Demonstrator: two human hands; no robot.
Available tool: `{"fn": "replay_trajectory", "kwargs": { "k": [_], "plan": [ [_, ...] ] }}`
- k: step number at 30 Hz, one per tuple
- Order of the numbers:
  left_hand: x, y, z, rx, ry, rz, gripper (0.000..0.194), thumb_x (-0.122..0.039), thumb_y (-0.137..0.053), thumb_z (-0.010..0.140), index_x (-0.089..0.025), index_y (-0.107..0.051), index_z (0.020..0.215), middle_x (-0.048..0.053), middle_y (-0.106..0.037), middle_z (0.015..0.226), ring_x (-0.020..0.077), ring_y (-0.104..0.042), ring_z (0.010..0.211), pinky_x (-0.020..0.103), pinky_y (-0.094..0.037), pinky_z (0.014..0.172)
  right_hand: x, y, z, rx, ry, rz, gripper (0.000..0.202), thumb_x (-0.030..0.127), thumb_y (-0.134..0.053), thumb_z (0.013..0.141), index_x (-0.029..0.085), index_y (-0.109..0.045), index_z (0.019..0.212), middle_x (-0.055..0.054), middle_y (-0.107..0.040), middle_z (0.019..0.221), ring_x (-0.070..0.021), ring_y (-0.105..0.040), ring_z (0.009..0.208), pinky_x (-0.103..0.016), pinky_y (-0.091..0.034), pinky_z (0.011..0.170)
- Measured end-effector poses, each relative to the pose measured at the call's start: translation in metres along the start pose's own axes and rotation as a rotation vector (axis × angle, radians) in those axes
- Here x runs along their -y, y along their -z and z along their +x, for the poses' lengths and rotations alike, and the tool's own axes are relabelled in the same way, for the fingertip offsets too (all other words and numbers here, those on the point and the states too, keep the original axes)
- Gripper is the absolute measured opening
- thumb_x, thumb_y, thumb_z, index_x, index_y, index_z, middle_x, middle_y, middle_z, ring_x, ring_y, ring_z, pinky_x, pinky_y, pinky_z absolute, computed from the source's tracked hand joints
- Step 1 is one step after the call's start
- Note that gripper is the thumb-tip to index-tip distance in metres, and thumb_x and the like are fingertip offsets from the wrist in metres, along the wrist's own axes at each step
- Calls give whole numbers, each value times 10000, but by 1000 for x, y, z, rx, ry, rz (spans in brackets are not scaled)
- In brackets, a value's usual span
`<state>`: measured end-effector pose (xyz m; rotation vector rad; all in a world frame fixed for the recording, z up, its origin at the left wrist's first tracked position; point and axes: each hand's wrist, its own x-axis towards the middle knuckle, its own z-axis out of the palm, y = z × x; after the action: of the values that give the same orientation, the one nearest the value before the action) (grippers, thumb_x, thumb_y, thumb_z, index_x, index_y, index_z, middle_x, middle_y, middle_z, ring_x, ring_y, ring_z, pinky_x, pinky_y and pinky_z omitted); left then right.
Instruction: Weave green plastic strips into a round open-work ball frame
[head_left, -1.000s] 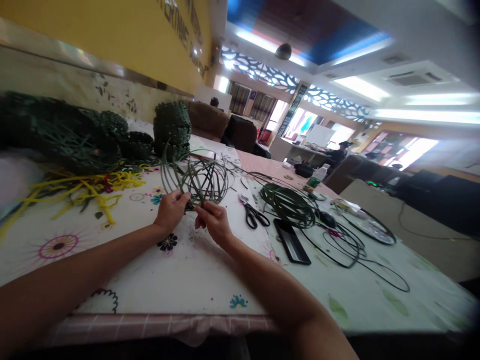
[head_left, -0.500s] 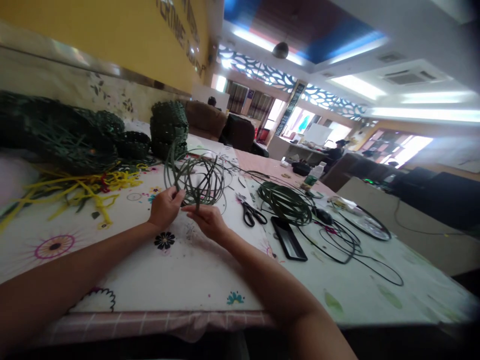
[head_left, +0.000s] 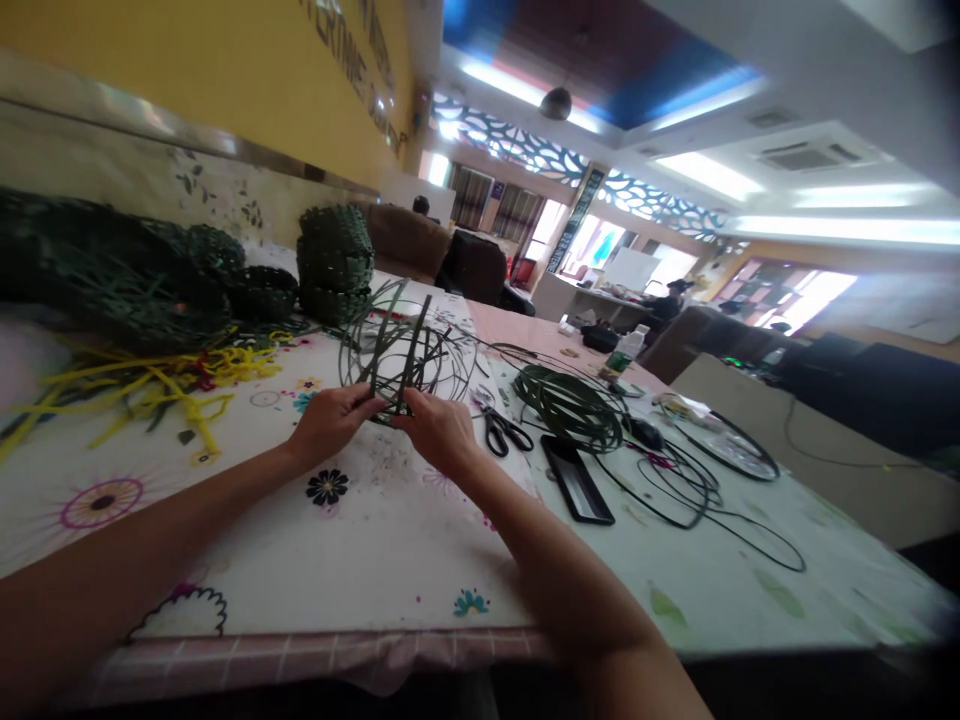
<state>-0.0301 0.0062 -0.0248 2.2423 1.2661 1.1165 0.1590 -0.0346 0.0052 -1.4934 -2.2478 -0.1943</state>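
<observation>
Fingers [head_left: 363, 406] of both hands [head_left: 324, 424] [head_left: 444, 432] pinch green strips [head_left: 415, 345] (seemingly one each).

Near side of the scissors [head_left: 508, 432]: bare stretch of worktop [head_left: 360, 570], passable between the forearms; right forearm bars the way across. Just left of scissors: blocked by right hand [head_left: 442, 430], then left hand [head_left: 334, 417], with springy green strips [head_left: 409, 345] rising and splaying behind both. Farther left: yellow strips [head_left: 184, 398], woven baskets [head_left: 335, 265] past them. Right of scissors: narrow gap, then black tray [head_left: 577, 480], green coil [head_left: 562, 402] behind it, trailing loops [head_left: 690, 526] farther right.
</observation>
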Motion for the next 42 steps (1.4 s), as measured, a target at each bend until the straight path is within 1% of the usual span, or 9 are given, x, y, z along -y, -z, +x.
{"fn": "replay_trajectory", "kwargs": {
  "k": [10,17,24,27,29,32,37,40,42],
  "plan": [
    [-9,-3,-5,-177,137,-26,416,-523,-465,894,-203,-452,629,-23,-541,515,154,-523,556,259,-323,595,19,-21,-14,-159,17,-186,220,258,-450,1013,207,-610,873,-35,-688,843,-146,-610,787,-287,-250,605],
    [-7,-5,-2,-252,233,-80,391,-517,-493,880,-203,-507,648,-19,-581,508,166,-574,547,268,-367,605,13,-25,-9,-39,-145,-130,104,307,-563,960,229,-622,926,-15,-711,858,-154,-583,701,-295,-212,580],
    [-3,-7,-5,-229,246,-212,393,-540,-523,880,-196,-582,700,-12,-638,570,170,-623,572,271,-420,613,5,-28,-10,-305,17,-260,173,225,-588,929,225,-669,776,-59,-632,822,-224,-500,895,-343,-301,759],
    [-4,-8,-5,-232,256,-280,388,-537,-528,879,-188,-597,726,14,-720,722,163,-649,605,273,-455,633,5,-30,-10,-312,127,-263,163,179,-577,916,231,-682,803,-66,-633,923,-226,-486,918,-361,-309,797],
    [-4,-10,-4,-232,253,-318,375,-530,-539,872,-182,-615,753,29,-747,828,156,-659,623,265,-472,625,4,-32,-9,-234,134,-225,175,149,-552,916,231,-677,825,-57,-639,910,-209,-497,855,-339,-295,728],
    [-2,-12,-2,-257,247,-331,349,-495,-559,858,-174,-636,747,23,-724,754,142,-633,591,249,-474,603,0,-36,-7,-147,33,-103,172,154,-542,923,215,-656,810,-37,-645,824,-177,-510,749,-316,-258,663],
    [3,-5,2,-136,155,-370,344,-502,-618,813,-165,-683,802,-6,-650,647,122,-564,515,233,-441,539,-17,-35,0,-191,-21,235,176,174,-567,919,193,-620,752,3,-655,790,-135,-568,755,-286,-296,774],
    [6,2,4,-18,30,-295,336,-460,-659,782,-178,-706,958,-5,-690,733,123,-565,525,238,-440,550,-26,-30,5,-210,-29,423,191,159,-589,886,185,-583,697,32,-617,708,-117,-554,703,-279,-314,818],
    [8,4,6,-26,-47,-192,285,-425,-636,805,-188,-706,946,10,-715,791,143,-606,604,248,-444,605,-28,-28,8,-194,-22,505,205,168,-604,860,185,-550,663,39,-580,663,-116,-531,673,-270,-336,806]
  ]
}}
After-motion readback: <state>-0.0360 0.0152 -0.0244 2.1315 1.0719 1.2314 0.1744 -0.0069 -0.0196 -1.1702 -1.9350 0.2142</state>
